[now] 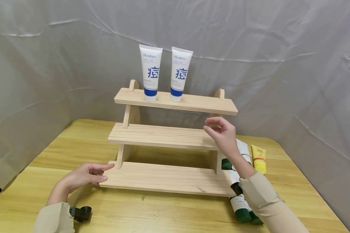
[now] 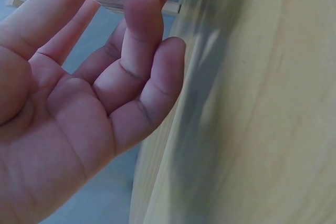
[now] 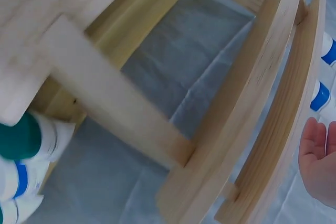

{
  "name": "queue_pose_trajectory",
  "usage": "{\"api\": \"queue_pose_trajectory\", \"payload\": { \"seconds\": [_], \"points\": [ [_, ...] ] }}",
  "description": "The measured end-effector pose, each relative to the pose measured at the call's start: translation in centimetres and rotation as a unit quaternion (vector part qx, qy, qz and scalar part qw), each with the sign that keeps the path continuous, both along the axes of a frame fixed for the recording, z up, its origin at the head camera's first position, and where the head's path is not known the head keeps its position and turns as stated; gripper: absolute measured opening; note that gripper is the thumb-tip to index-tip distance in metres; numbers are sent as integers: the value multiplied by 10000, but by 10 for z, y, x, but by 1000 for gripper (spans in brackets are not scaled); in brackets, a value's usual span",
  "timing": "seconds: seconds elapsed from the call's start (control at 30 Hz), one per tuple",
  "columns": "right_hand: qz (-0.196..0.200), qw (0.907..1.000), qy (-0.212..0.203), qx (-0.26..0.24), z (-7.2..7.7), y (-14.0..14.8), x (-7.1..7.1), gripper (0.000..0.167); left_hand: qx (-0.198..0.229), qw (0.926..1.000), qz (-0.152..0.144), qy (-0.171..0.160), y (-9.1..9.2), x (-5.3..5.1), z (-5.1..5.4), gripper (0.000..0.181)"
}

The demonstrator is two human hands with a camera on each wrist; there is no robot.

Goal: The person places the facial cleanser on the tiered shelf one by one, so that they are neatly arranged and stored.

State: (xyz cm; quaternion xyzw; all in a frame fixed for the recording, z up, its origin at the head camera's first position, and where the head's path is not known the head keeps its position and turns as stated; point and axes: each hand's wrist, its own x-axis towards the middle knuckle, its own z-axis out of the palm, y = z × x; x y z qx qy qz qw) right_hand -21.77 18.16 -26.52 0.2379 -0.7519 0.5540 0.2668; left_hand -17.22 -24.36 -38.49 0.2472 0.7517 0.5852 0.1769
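A three-tier wooden display stand [image 1: 169, 177] stands on the table. My left hand [image 1: 77, 179] pinches the left end of its bottom shelf between thumb and fingers; in the left wrist view, fingertips [image 2: 143, 3] touch the wood. On the top shelf [image 1: 204, 102], two white and blue squeeze tubes stand upright on their caps, one to the left [image 1: 151, 72] and one near the middle [image 1: 181, 72]. My right hand [image 1: 225, 136] is raised by the right end of the middle shelf [image 1: 163, 136], fingers bent loosely, holding nothing. The right wrist view shows only part of that hand [image 3: 319, 169].
Right of the stand lie several tubes, among them a yellow one [image 1: 259, 158] and a white one with a green cap [image 1: 240, 207]; the right arm partly hides them. Grey cloth [image 1: 250, 38] hangs behind the wooden table [image 1: 151, 213].
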Motion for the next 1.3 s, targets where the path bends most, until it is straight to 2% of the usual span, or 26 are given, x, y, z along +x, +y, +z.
{"api": "queue_pose_trajectory", "payload": {
  "seconds": [0.13,0.67,0.77,0.83,0.9,1.0,1.07,1.2,1.3],
  "points": [
    [-109,9999,54,49,-6,12,5,16,-27,10000,50,5,1,0,0,48],
    [-200,9982,-497,257,-25,44,30,14,-92,9998,182,-69,2,1,0,50],
    [-165,9982,-503,287,-32,54,33,15,-63,9998,173,-82,1,2,0,49],
    [344,9988,-336,-64,-58,76,16,17,-38,9998,175,-113,1,2,0,49],
    [373,9990,-255,-53,-62,82,20,17,-31,9998,172,-129,0,2,0,49],
    [278,9994,-218,22,-65,91,27,15,-43,9997,182,-127,0,2,0,49],
    [-190,9985,-339,390,-46,82,48,14,-50,9997,192,-128,0,2,0,49],
    [100,9991,-341,237,-71,110,40,16,-77,9996,219,-172,-1,2,0,50],
    [253,9990,-311,209,-99,141,27,20,-96,9995,225,-189,-1,2,1,50]
  ]
}}
